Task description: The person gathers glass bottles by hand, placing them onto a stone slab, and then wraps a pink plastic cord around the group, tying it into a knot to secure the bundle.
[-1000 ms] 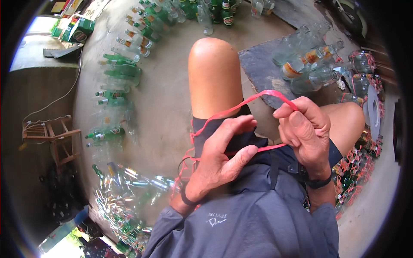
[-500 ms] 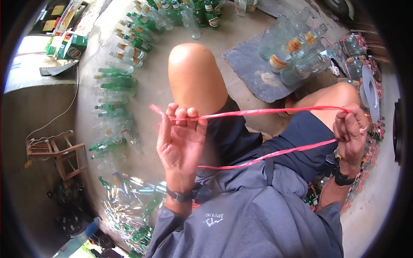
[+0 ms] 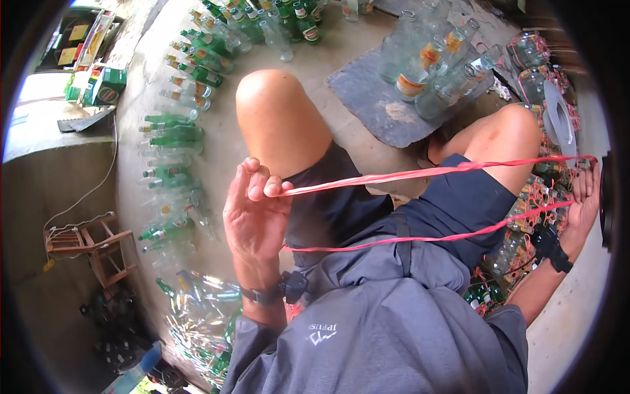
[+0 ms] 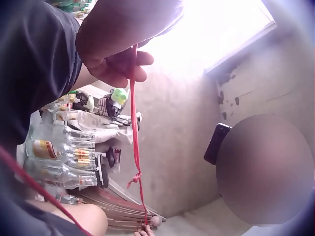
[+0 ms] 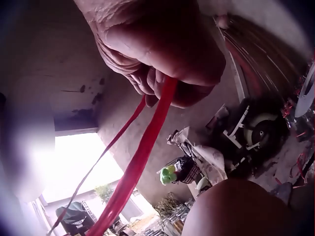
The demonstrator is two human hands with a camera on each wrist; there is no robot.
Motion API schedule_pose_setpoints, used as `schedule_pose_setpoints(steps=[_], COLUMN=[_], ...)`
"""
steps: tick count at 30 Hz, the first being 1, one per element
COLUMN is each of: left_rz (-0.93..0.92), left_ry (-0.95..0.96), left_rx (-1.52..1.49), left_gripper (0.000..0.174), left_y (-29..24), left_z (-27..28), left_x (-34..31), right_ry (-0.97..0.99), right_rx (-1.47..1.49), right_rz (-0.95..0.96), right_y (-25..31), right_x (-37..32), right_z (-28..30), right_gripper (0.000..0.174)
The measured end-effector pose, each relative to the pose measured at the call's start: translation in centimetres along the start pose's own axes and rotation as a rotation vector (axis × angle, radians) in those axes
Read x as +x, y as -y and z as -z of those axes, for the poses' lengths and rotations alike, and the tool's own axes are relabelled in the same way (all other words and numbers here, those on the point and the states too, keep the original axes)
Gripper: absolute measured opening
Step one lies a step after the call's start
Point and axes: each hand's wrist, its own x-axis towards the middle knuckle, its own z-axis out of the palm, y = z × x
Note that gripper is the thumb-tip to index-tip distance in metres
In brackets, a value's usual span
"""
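Note:
Two long runs of red plastic strip (image 3: 407, 173) stretch across the lap between the hands. The left hand (image 3: 256, 213), palm up over the left thigh, holds the upper run at its curled fingertips. Out at the far right the right hand (image 3: 583, 200) grips both runs. A small knot (image 4: 135, 179) shows on the strip in the left wrist view, where the left hand (image 4: 118, 54) has it between its fingers. In the right wrist view both strands (image 5: 142, 152) come out of the curled right hand (image 5: 162, 54).
Clear bottles (image 3: 426, 72) stand on a dark board (image 3: 367, 98) ahead. Rows of green bottles (image 3: 174, 134) line the floor at left, with a heap of bottles (image 3: 197, 328) nearer. A wooden stool (image 3: 98, 246) lies at far left; tied bottles (image 3: 528, 49) are at right.
The hands have moved far apart, the right one outward to the right edge, and the red strip between them is drawn out long. The left hand has turned palm up and holds the strip.

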Motion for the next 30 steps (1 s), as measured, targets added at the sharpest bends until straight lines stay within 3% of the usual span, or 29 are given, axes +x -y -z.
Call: schedule_pose_setpoints(steps=[5,8,10,13,16,18,19,20,21,22,23,24,26,28,30], left_rz=[-0.05,-0.065,-0.067,-0.009,0.081,0.136,0.175,0.197,0.208,0.216,0.256,0.295,0.287,0.276,0.194], left_ry=[-0.016,-0.045,0.073,0.102,0.177,0.31,0.305,0.329,0.351,0.373,0.389,0.403,0.372,0.375,0.255], left_rx=[-0.002,-0.031,0.044,0.128,0.203,0.301,0.334,0.327,0.334,0.341,0.332,0.324,0.311,0.312,0.288], left_gripper=[0.022,0.02,0.026,0.021,0.023,0.025,0.025,0.026,0.026,0.027,0.026,0.026,0.025,0.024,0.023], left_y=[-0.8,-0.9,-0.9,1.0,4.6,7.1,8.4,9.7,11.0,12.0,12.6,13.0,13.5,13.3,12.4], left_z=[-0.4,-0.8,-0.9,-3.2,-6.6,-7.8,-8.8,-9.3,-9.8,-10.2,-10.3,-10.3,-10.4,-9.9,-9.6], left_x=[0.3,0.8,1.3,2.3,3.2,3.8,3.8,3.9,3.9,3.9,4.1,4.2,4.4,4.8,5.1], right_ry=[-0.027,-0.059,-0.055,0.057,0.062,0.124,0.403,0.489,0.574,0.607,0.65,0.749,0.773,0.741,0.66], right_rx=[0.194,0.209,0.189,0.281,0.018,-0.138,-0.101,-0.164,-0.116,-0.134,0.064,-0.099,-0.092,-0.175,-0.287], right_rz=[-0.013,-0.024,-0.042,-0.119,-0.176,-0.188,-0.101,-0.102,-0.261,-0.216,-0.356,-0.38,-0.364,-0.423,-0.452], right_y=[0.0,-0.9,-1.7,-3.1,-4.1,-6.3,-7.5,-8.3,-7.8,-9.4,-9.8,-9.3,-11.0,-10.2,-9.9], right_x=[2.3,1.5,0.3,-2.2,-6.2,-8.3,-9.1,-10.0,-10.7,-11.3,-12.2,-12.2,-13.2,-12.7,-11.6], right_z=[12.9,14.2,11.3,2.0,-11.2,-15.8,-18.6,-21.0,-23.3,-24.8,-26.0,-26.3,-25.7,-24.8,-22.3], right_gripper=[0.028,0.028,0.027,0.029,0.035,0.043,0.051,0.059,0.055,0.049,0.041,0.033,0.023,0.021,0.024])
